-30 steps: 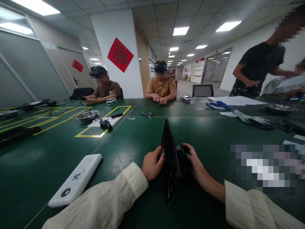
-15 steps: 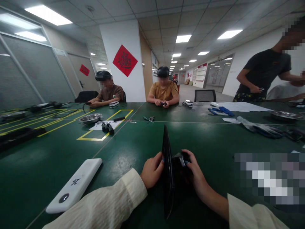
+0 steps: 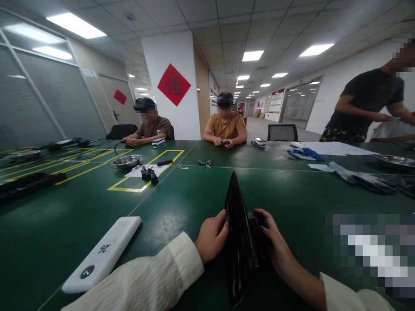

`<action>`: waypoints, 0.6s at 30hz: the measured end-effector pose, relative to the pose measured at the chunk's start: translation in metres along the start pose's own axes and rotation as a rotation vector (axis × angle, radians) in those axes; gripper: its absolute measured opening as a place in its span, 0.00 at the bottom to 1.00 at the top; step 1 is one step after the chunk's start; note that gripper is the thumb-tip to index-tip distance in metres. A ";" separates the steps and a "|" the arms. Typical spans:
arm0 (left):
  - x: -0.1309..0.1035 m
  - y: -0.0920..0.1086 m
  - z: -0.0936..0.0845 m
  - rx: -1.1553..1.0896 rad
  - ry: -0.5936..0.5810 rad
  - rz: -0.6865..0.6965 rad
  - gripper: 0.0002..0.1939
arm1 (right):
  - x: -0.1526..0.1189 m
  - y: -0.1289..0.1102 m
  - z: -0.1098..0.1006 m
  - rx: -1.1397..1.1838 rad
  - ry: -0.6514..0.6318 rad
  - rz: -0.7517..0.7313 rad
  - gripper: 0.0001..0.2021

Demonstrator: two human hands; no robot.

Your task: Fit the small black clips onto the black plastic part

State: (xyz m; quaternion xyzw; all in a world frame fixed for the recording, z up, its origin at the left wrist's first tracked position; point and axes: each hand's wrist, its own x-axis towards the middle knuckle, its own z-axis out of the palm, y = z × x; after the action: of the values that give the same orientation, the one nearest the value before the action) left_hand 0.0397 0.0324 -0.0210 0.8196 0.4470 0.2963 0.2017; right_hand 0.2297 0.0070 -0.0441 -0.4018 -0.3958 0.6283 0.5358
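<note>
Upright on edge in front of me stands a thin black glossy panel (image 3: 240,242), seen nearly side-on; its exact kind does not show. My left hand (image 3: 212,236) grips its left side, thumb on the near face. On the panel's other side, my right hand (image 3: 274,242) is closed around a small dark blocky part (image 3: 254,222), close against the panel. Whether that part is joined to the panel I cannot tell, since shadow and the panel hide most of it. To the left of my sleeve lies a white power bank (image 3: 103,255) marked 26.
The green table (image 3: 181,198) stretches ahead, with a metal bowl (image 3: 127,161), black cylindrical pieces (image 3: 149,174), a small tool (image 3: 205,163) and gloves (image 3: 305,154) on it. Two people sit opposite; a person (image 3: 365,103) stands at the right. A blurred patch covers the right.
The black panel has turned, showing more of its near face. Both hands have shifted slightly right in view with it. The dark part now sits closer to the panel.
</note>
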 end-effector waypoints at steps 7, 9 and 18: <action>0.002 -0.001 0.002 -0.011 -0.008 0.027 0.14 | 0.000 0.001 -0.002 -0.003 0.005 0.034 0.30; 0.003 -0.001 0.002 -0.015 -0.015 0.021 0.14 | 0.001 0.004 -0.005 -0.019 -0.017 0.023 0.29; 0.003 0.001 0.001 0.007 -0.057 -0.005 0.21 | 0.004 0.018 -0.017 -0.061 -0.069 -0.019 0.26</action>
State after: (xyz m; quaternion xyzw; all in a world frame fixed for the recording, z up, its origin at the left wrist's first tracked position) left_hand 0.0422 0.0349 -0.0202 0.8273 0.4441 0.2707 0.2123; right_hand 0.2391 0.0102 -0.0670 -0.3923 -0.4369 0.6244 0.5152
